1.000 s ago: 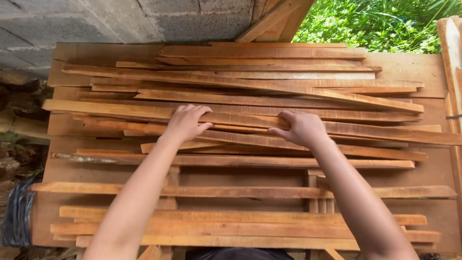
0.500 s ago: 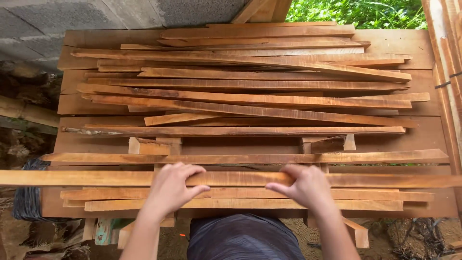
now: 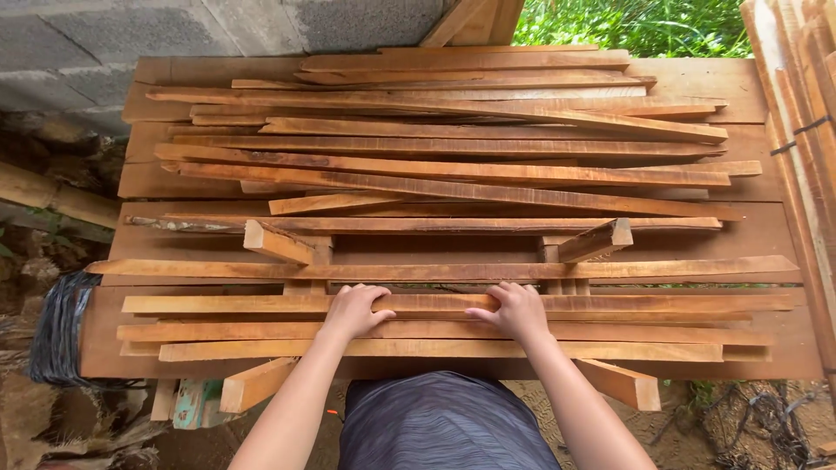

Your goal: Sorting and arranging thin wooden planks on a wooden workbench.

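Note:
My left hand (image 3: 353,312) and my right hand (image 3: 518,310) both grip one long thin wooden slat (image 3: 653,303). It lies flat on top of a near stack of similar slats (image 3: 435,350) at the front of a wooden workbench (image 3: 784,235). The hands sit about a shoulder's width apart, fingers curled over the slat's far edge. A larger loose pile of slats (image 3: 453,157) covers the far half of the bench.
A grey block wall (image 3: 131,30) stands behind the bench, with green plants (image 3: 627,22) at the top right. More boards (image 3: 797,113) lean at the right edge. A black bundle (image 3: 57,326) sits at the bench's left. Short angled bench braces (image 3: 596,239) stick up mid-bench.
Both hands took a slat from the far pile, carried it toward me, and now it rests on the near stack with my hands still on it.

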